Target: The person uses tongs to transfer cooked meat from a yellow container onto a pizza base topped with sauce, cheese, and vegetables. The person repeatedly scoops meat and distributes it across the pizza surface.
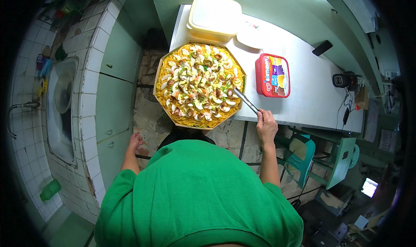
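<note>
My right hand (267, 125) is closed around the handle end of metal tongs (247, 100). The tips of the tongs reach over the right side of an octagonal tray (156, 80) and touch or nearly touch the food there. Yellow-orange noodles (166, 100) fill the tray, topped with sliced boiled eggs, brownish round slices, pinkish pieces and chopped green bits. My left hand (135, 141) hangs low beside the green cabinet, away from the tray, fingers loosely bent and nothing visible in them.
On the white table (303, 110) are a lidded cream container (215, 17), a white plate (251, 37), a red rectangular tub (273, 76), a phone (322, 48) and a small black device (344, 80). A tiled counter with a metal sink (54, 130) runs along the left. A teal chair (299, 154) stands at right.
</note>
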A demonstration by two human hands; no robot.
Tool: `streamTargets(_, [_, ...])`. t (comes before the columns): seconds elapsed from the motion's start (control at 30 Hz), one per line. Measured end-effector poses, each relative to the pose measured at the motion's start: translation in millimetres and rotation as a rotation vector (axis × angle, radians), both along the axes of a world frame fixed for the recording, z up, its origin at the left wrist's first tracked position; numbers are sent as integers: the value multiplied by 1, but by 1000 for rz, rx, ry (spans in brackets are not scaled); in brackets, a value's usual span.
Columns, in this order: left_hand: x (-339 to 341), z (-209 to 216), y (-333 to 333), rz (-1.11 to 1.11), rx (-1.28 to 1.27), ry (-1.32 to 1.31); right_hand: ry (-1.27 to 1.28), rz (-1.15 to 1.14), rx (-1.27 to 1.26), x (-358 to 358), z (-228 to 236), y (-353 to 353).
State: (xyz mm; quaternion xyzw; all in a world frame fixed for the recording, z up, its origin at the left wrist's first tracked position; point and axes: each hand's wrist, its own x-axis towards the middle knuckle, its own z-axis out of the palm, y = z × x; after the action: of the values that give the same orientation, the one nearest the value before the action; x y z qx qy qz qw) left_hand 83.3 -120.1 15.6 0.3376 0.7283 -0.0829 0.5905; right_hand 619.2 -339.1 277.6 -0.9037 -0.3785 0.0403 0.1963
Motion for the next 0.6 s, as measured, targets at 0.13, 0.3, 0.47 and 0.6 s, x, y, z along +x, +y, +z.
streamTargets(0.13, [0, -4, -1, -49, 17, -49, -31, 1, -49, -5, 4, -1])
streamTargets(0.3, [15, -2, 13, -76, 27, -65, -1, -16, 46, -1, 5, -2])
streamTargets(0.47, [28, 7, 24, -111, 95, -106, -30, -5, 103, 5, 4, 4])
streamTargets(0.6, [29, 5, 26, -82, 76, -87, -104, 51, 23, 6, 0, 18])
